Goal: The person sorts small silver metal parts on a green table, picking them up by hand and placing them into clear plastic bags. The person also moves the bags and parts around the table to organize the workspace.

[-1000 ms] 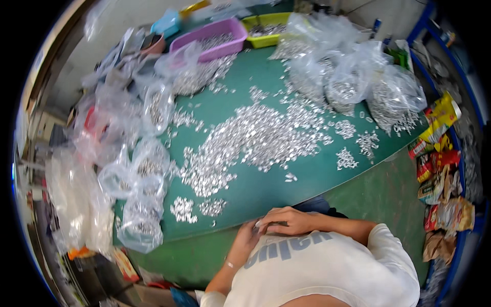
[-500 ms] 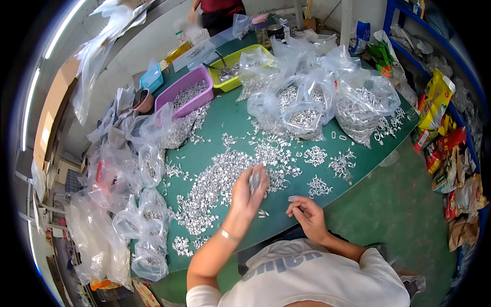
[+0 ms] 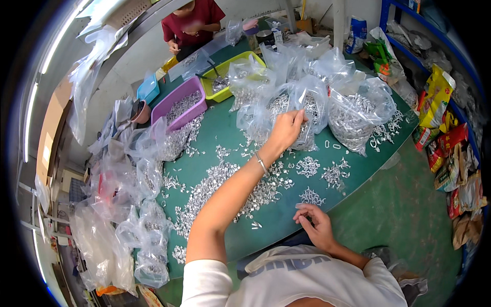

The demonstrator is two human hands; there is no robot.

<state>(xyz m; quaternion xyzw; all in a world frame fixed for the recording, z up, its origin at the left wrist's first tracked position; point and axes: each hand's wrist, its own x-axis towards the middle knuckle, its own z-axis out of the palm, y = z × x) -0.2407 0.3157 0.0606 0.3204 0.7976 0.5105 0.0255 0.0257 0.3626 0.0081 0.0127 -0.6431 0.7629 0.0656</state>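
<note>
My left hand [image 3: 287,129] is stretched across the table, at an open clear plastic bag [image 3: 316,110] of small silvery metal pieces. Its fingers are curled closed; whatever they hold is hidden. A bracelet circles that wrist. By the table's near edge my right hand [image 3: 316,225] is loosely bent, its thumb apart from the fingers and no object visible between them. Beyond it lies a small heap of curved metal pieces [image 3: 311,197]. Under and left of my left forearm spreads a large pile of metal pieces [image 3: 207,187].
Two small heaps [image 3: 335,175] lie right of centre. A purple basin [image 3: 193,113] and a yellow-green basin [image 3: 225,92] hold more pieces. Another full bag [image 3: 353,128] stands at the right; filled bags [image 3: 153,233] line the left edge. A person in a red shirt [image 3: 197,25] is at the far end.
My left hand has moved from above the large pile, up and right to the open bag, its fingers now curled. My right hand has hardly moved. The person opposite has come further into view.
</note>
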